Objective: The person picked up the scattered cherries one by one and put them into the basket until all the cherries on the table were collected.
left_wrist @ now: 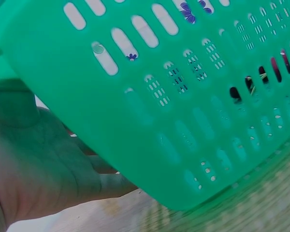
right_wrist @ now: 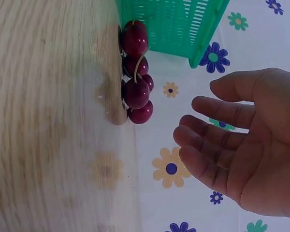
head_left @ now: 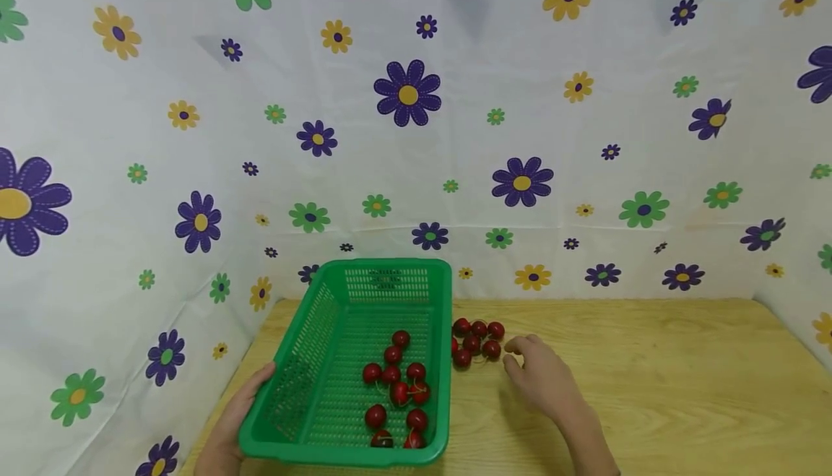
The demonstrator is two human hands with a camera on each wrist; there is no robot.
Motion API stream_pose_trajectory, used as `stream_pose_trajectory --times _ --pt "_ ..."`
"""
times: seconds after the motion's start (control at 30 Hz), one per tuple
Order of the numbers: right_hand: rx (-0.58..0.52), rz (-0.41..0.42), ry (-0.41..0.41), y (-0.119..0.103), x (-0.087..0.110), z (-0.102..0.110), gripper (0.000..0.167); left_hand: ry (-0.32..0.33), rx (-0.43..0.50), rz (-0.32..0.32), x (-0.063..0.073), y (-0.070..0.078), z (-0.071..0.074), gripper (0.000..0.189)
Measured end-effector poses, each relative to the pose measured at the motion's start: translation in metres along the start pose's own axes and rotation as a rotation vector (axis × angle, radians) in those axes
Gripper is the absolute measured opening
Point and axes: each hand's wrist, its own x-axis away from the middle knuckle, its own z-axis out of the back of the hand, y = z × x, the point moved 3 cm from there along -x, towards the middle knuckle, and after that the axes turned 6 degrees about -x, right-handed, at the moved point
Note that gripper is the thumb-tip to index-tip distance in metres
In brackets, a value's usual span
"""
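Note:
A green plastic basket (head_left: 443, 375) with slotted walls holds several dark red cherries (head_left: 391, 374), mostly toward its right and near side. My left hand (head_left: 235, 414) grips the basket at its left side; in the left wrist view the palm and fingers (left_wrist: 94, 186) lie along the outer wall by a corner, and the thumb is partly hidden by the rim. More cherries (head_left: 472, 344) with thin stems sit in a cluster beside the basket's right wall. My right hand (head_left: 542, 378) hovers just right of that cluster, fingers relaxed and slightly bent, holding nothing.
The light wood table (head_left: 650, 382) stretches off to the right. A white cloth (head_left: 624, 50) with purple, green and yellow flowers hangs behind the table and along both sides.

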Motion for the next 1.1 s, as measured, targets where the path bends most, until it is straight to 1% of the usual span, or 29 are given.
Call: stream_pose_trajectory --times 0.1,0.17,0.2,0.27,0.43,0.5,0.63,0.7,0.77,0.83,0.9,1.03,1.1 --pt "0.006 -0.003 -0.022 0.003 0.0 0.002 0.021 0.156 -0.062 0.023 0.0 -0.004 0.0 0.058" --pt "0.006 -0.015 -0.034 0.005 0.0 0.005 0.021 0.219 -0.101 0.031 -0.002 -0.003 -0.001 0.075" --pt "0.006 -0.019 -0.041 0.006 0.0 0.005 0.021 0.235 -0.105 0.03 -0.002 -0.003 -0.002 0.078" --pt "-0.003 -0.023 -0.058 0.007 0.0 0.005 0.02 0.218 -0.111 0.028 -0.002 -0.002 -0.001 0.073" --pt "-0.018 -0.034 -0.089 0.01 0.001 0.005 0.02 0.089 -0.067 0.007 0.002 -0.002 0.003 0.049" --pt "-0.015 -0.041 -0.091 0.011 0.001 0.006 0.019 0.054 -0.039 -0.003 0.002 -0.002 0.003 0.043" --pt "-0.017 -0.048 -0.107 0.012 0.003 0.008 0.018 0.018 0.006 -0.022 0.001 -0.001 0.001 0.032" --pt "-0.025 -0.04 -0.119 0.012 0.004 0.008 0.019 -0.004 0.021 -0.029 0.001 0.0 0.001 0.029" --pt "-0.029 -0.036 -0.128 0.012 0.004 0.006 0.019 -0.009 0.025 -0.036 0.001 0.0 0.0 0.027" --pt "-0.018 -0.023 -0.128 0.012 0.005 0.004 0.019 0.007 0.011 -0.045 0.001 0.001 -0.001 0.027" --pt "-0.007 -0.007 -0.126 0.011 0.005 0.002 0.019 0.052 -0.03 -0.053 0.001 0.001 -0.001 0.033" --pt "-0.002 0.031 -0.133 0.007 0.005 -0.003 0.021 0.174 -0.114 -0.051 0.0 0.002 -0.003 0.06" --pt "-0.012 0.04 -0.145 0.005 0.004 -0.005 0.023 0.213 -0.131 -0.043 -0.001 0.003 -0.004 0.072"
